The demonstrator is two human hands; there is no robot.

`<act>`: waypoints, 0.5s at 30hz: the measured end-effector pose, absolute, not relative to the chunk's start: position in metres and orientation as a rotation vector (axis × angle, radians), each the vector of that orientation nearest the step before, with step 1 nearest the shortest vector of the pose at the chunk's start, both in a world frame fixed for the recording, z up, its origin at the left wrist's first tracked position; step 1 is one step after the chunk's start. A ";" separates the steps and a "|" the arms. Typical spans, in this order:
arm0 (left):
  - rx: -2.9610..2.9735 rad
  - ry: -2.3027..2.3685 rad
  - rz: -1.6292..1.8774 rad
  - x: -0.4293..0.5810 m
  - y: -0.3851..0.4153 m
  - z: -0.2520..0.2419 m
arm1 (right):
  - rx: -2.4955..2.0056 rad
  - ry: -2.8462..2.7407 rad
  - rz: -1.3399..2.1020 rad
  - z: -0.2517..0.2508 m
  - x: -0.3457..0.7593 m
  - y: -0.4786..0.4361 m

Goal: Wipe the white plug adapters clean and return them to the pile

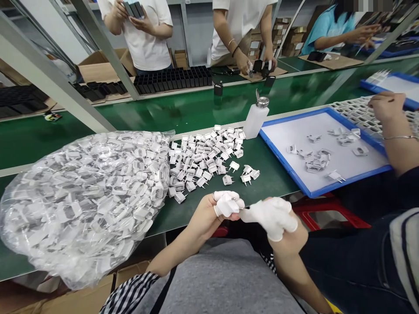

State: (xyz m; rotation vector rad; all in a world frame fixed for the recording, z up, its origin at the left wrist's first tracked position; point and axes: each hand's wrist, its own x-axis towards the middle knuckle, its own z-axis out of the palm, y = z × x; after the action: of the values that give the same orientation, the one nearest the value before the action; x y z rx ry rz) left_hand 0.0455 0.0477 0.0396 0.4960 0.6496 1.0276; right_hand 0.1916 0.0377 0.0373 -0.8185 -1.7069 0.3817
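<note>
My left hand, with white finger covers, is closed around a white two-pin plug in front of my body. The plug's metal pins point right. My right hand, its fingers also covered in white, pinches at the pin end; whether it holds anything besides the pins is hidden. Just beyond my hands, a heap of loose white plugs lies on the green table. Left of it bulges a large clear plastic bag full of similar white pieces.
A white pump bottle stands behind the heap. To the right is a blue-rimmed tray with several plugs, near another person's hand. Across the green belt, people handle black parts beside rows of black cases. A red stool sits below.
</note>
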 end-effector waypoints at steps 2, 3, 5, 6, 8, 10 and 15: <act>0.504 0.682 1.079 0.048 0.048 0.040 | -0.809 -1.857 0.319 0.034 0.186 0.035; 0.511 0.701 1.094 0.049 0.048 0.041 | -0.808 -1.924 0.289 0.032 0.185 0.035; 0.522 0.736 1.080 0.050 0.051 0.042 | -0.844 -1.947 0.221 0.026 0.188 0.038; 0.524 0.747 1.057 0.050 0.054 0.042 | -0.881 -1.934 0.203 0.023 0.195 0.042; 0.536 0.796 0.993 0.051 0.064 0.039 | -0.985 -1.965 0.182 0.019 0.220 0.058; 0.584 0.900 0.904 0.058 0.081 0.034 | -1.111 -2.107 0.116 0.022 0.257 0.081; 0.733 1.029 0.743 0.120 0.142 0.025 | -1.308 -2.559 -0.248 0.047 0.352 0.137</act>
State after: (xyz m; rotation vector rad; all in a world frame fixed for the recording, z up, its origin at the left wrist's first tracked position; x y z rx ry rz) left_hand 0.1197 0.1424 0.0253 0.7331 1.0287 0.7426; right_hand 0.3523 0.1370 0.0470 -1.3083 -2.5587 -0.2476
